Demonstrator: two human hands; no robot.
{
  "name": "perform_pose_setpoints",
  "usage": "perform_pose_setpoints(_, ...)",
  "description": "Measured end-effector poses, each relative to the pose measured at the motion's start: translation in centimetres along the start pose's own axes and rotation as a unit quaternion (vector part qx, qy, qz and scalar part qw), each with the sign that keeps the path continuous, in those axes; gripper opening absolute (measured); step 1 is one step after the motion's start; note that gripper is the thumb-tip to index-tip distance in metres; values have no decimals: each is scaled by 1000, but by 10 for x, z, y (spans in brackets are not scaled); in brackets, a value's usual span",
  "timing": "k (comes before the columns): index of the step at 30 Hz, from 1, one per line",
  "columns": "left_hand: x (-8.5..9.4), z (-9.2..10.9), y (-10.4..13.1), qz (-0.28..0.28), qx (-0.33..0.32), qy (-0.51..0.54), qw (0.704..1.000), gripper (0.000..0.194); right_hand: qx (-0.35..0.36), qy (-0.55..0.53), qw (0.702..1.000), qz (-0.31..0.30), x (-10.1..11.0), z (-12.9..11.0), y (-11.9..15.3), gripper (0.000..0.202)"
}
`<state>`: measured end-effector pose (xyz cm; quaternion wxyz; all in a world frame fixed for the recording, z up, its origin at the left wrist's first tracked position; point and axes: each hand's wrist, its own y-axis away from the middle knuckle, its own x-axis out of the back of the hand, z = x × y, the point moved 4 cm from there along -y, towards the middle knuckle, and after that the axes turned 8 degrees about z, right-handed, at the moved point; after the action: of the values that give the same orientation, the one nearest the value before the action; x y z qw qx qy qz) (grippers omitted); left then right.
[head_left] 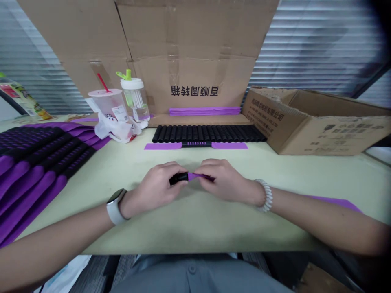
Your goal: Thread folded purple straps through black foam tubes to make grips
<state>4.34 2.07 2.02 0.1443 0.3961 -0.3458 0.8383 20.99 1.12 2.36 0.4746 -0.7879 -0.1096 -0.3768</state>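
One purple strip (192, 176) between hands (224, 181).

From my remote station, I set the dial on the left hand (160, 183) and right hand (222, 181), the worked piece (191, 176) between them. At 12, a tube row (210, 133); one single strip (166, 146) before it, the strip stack (204, 111) behind. The carton (324, 136) sits at 2, a bagged cup (105, 101) beside a bottle (139, 97) towards 11, the heap (45, 175) near 9.

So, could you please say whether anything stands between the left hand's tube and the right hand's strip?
Nothing visible does: the black tube in the left hand meets the purple strip in the right hand.
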Motion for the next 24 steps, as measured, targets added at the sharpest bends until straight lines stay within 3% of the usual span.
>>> perform_pose_setpoints(3, 0, 0, 0, -4, 6, 4, 1000, 22, -30, 24, 999, 8, 1, 3, 0, 21)
perform_pose_setpoints(9, 0, 0, 0, 10, -3, 7, 1000, 18, 39, 34, 999, 8, -8, -7, 4, 24)
perform_pose_setpoints(14, -1, 0, 1, 3, -18, 5, 1000, 18, 38, -24, 999, 22, -4, -7, 4, 22)
perform_pose_setpoints(24, -4, 4, 6, -56, -110, -27, 992, 15, -40, -180, 974, -134, -6, 3, 2, 15)
